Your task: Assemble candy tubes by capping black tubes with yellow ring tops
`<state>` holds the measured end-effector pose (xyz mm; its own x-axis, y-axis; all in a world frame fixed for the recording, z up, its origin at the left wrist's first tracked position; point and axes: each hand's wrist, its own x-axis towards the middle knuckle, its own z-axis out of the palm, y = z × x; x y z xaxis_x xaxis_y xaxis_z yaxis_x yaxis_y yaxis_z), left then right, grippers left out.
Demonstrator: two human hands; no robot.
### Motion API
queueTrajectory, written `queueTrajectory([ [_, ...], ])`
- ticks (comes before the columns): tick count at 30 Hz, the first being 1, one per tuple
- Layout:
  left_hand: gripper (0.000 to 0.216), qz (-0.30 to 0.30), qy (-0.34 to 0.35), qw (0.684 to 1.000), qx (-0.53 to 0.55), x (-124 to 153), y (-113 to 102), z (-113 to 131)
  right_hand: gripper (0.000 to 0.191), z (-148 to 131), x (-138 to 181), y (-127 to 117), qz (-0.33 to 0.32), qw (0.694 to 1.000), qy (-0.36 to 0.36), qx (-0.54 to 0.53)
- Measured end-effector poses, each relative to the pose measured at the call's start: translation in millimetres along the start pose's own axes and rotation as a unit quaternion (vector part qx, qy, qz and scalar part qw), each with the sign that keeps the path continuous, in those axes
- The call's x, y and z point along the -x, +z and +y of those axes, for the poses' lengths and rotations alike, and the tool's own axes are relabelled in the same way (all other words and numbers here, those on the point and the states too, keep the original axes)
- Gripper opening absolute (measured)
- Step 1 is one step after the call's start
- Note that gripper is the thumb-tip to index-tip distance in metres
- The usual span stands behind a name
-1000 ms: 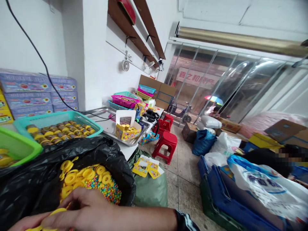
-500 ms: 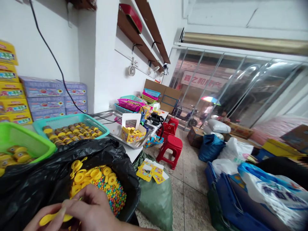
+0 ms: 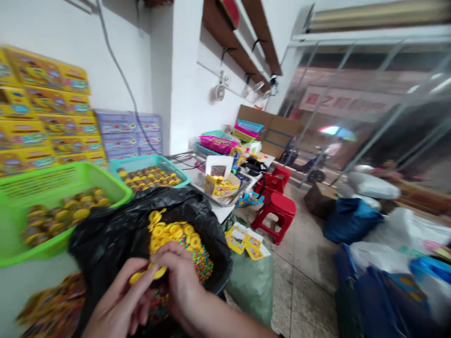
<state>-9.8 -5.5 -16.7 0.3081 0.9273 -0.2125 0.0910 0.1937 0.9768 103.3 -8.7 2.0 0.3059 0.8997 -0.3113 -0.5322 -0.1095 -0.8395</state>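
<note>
Over a bin lined with a black plastic bag point(image 3: 116, 249), my two hands meet at a small yellow plastic spoon-like piece point(image 3: 137, 277). My left hand point(image 3: 120, 293) pinches it between thumb and fingers. The fingers of my right hand point(image 3: 181, 270) close on its other end, partly hiding it. Beneath and beyond them lie yellow round plastic lids point(image 3: 172, 232), heaped on small multicoloured candy balls point(image 3: 204, 263) in the bin.
Left of the bin, a green basket point(image 3: 116, 183) and a turquoise basket point(image 3: 185, 178) hold small yellow-capped jars. Brown-yellow packets point(image 3: 56, 305) lie at lower left. A metal tray point(image 3: 230, 202) carries a display box point(image 3: 221, 185). Right are a green sack point(image 3: 252, 281) and red stool point(image 3: 278, 211).
My view has swung left and down, so more of the green basket and the packets show. Both hands stay together on the yellow piece.
</note>
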Motion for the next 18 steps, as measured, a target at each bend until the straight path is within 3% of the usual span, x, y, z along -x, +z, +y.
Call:
queueTrajectory([
  [5,0.036,-0.040,0.002,0.995,0.091,3.2,3.5,16.3,0.018,-1.0,-0.2,-4.9,-0.052,0.997,0.000,0.055],
  [12,0.029,-0.061,0.016,0.984,0.166,0.4,-8.0,24.8,0.031,-14.8,3.5,-19.4,-0.223,0.973,0.006,0.055],
  [18,0.045,-0.108,0.028,0.989,0.091,2.4,-8.1,18.7,0.038,-13.4,1.3,-19.0,-0.160,0.986,0.031,0.022],
])
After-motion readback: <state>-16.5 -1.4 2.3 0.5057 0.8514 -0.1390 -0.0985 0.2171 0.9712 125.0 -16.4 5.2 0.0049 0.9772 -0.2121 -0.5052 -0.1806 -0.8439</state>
